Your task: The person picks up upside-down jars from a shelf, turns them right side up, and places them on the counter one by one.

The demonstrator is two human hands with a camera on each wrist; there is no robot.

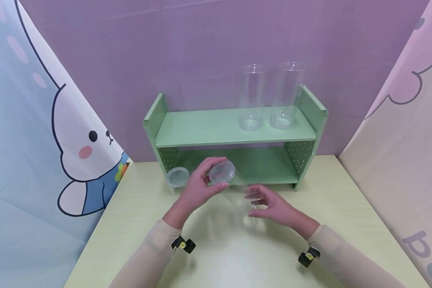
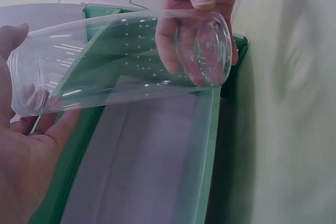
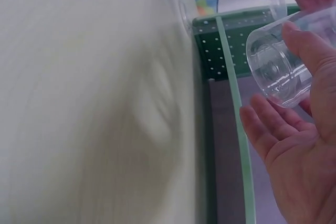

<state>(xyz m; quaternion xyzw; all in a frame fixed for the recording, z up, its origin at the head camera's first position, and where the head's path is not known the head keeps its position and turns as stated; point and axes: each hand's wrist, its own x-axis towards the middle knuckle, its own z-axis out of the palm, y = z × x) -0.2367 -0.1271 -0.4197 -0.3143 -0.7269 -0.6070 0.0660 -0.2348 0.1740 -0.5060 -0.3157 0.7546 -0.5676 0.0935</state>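
Left hand (image 1: 196, 188) grips one end of a clear cylinder (image 2: 121, 61) before the green shelf (image 1: 201, 128); right hand (image 1: 275, 206) spreads loosely about the other, contact hard to judge. The long axis slants, upper left to lower right in head view.

A clear cylinder (image 2: 121, 64) spans sideways between the hands (image 2: 26, 166), a green shelf (image 2: 68, 171) behind.

Left hand (image 1: 198, 188) curls inward, while the right hand (image 1: 276, 208) appears only loosely bent.
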